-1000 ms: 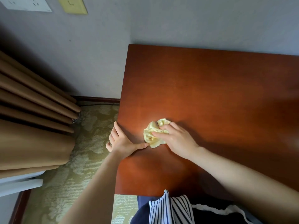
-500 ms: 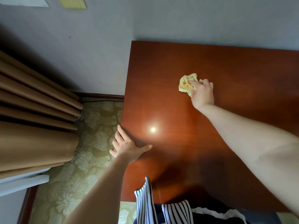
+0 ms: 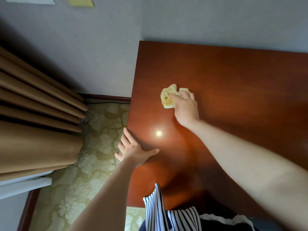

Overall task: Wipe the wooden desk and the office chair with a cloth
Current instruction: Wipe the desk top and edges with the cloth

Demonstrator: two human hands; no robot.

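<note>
The right hand (image 3: 185, 108) partly hides the cloth (image 3: 167, 99).

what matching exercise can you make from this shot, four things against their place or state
1. crumpled pale yellow cloth
2. left hand
3. right hand
4. tan pleated curtain

A. hangs left of the reddish-brown wooden desk
B. rests open on the desk's left edge
C. lies bunched on the desk top
D. grips the cloth against the desk

Pairs: 1-C, 2-B, 3-D, 4-A
</note>
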